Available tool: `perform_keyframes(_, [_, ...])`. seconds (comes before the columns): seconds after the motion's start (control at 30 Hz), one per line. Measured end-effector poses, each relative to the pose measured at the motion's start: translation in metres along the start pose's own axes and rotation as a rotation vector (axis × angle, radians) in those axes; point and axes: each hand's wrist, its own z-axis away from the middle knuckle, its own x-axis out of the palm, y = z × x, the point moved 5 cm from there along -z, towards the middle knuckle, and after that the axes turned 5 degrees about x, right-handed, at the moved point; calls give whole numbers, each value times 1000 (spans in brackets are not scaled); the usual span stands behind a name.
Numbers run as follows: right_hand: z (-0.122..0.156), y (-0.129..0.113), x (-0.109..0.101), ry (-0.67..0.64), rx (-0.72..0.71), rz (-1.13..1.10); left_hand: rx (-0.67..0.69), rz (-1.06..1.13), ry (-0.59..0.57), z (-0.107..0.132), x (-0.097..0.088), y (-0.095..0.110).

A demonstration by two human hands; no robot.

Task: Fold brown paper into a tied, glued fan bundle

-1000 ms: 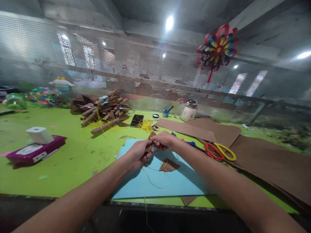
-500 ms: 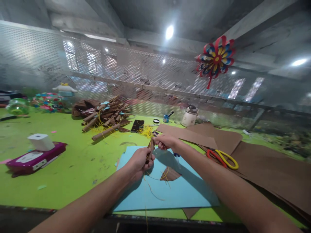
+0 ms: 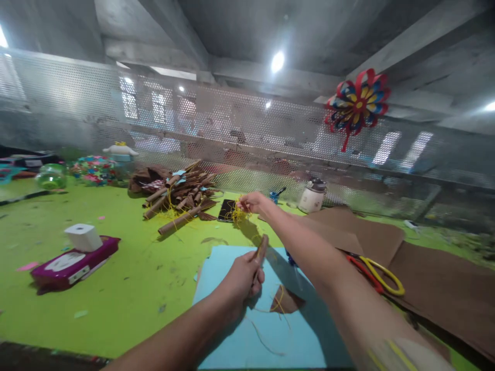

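My left hand (image 3: 244, 275) is closed around a small rolled piece of brown paper (image 3: 263, 246), its top end sticking up past my fingers. Reaching beyond it, my right hand (image 3: 253, 202) pinches at a tangle of yellow string (image 3: 238, 214). That tangle lies at the edge of a black phone (image 3: 225, 210). Below my hands is a light blue sheet (image 3: 228, 345), where a brown paper scrap (image 3: 285, 300) rests with yellow strands across it. A dark blue object (image 3: 291, 257) is partly hidden behind my right forearm.
Brown paper rolls (image 3: 178, 198) are heaped at the back left. Scissors (image 3: 381, 275) with red and yellow handles lie by large brown paper sheets (image 3: 436, 283) on the right. A purple packet (image 3: 77, 263) bears a white box (image 3: 83, 237). A white jar (image 3: 312, 196) stands behind.
My right hand has moved from beside the paper roll, away from me, to the yellow string. My left hand still holds the roll. The view has shifted slightly.
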Motion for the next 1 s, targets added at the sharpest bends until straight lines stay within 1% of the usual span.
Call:
perform_keyframes(0.03, [-7,-12,0,18,8,-9,20,-36,-58,2,4,1])
perform_keyframes(0.1, [-17,-34,0,58,6,-3,85,-115,-211,7,14,6])
perform_keyframes(0.13, [-21,-43,0,74,0,0,114,-151,-294,11,19,9])
perform_keyframes(0.17, [-23,-50,0,87,-5,5,145,-180,-346,15,23,11])
perform_keyframes(0.2, [-25,-56,1,96,-10,11,172,-210,-371,18,25,14])
perform_keyframes(0.33, [-24,-78,4,116,-48,41,193,-363,-441,29,30,16])
perform_keyframes(0.5, [-17,-118,9,159,-197,42,306,-601,-636,40,33,14])
perform_keyframes(0.63, [-15,-144,8,211,-309,34,297,-689,-672,37,30,6])
perform_keyframes(0.73, [-19,-153,1,284,-373,21,304,-722,-698,36,28,2])
perform_keyframes(0.8, [-21,-156,-5,326,-400,10,329,-732,-713,38,28,3])
perform_keyframes(0.9, [-22,-164,-16,390,-443,-14,361,-737,-743,40,30,7])
perform_keyframes(1.0, [-14,-184,-34,453,-501,-48,342,-764,-744,38,31,6])
